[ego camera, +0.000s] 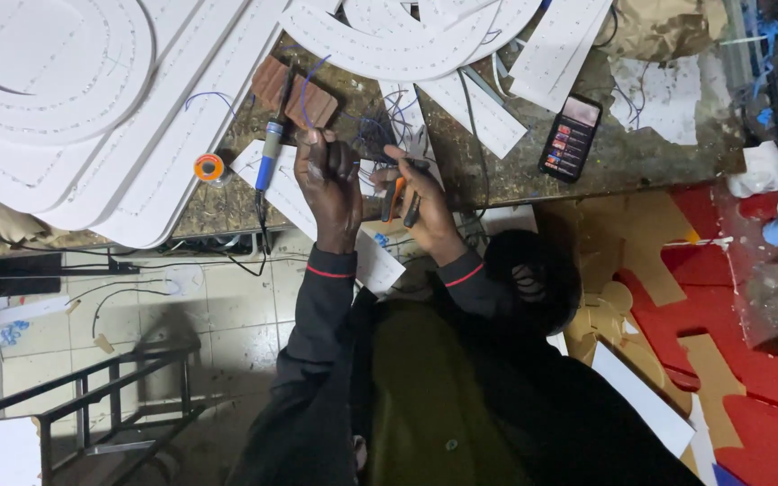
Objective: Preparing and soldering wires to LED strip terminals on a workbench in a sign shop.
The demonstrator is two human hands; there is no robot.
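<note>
Item: worker at a cluttered table [533, 171], seen from above. Left hand [330, 180] closed narrow on thin blue wires [389, 112], pinched at the fingertips beside a white strip [411, 121]. Right hand [425, 202] wrapped round orange-handled pliers [398, 198], just beside the left. Soldering iron [272, 144], blue-handled, rests with its tip on a brick [297, 94] close to the left hand's knuckles. Solder spool [210, 167] nearby; phone [571, 137] further right; white panels [74, 90] overhang the table edge. Risks, as judged: knuckles brushing the iron's tip; pliers nicking or severing wire; the iron's cord snagging on a sleeve and pulling the iron off the brick.
</note>
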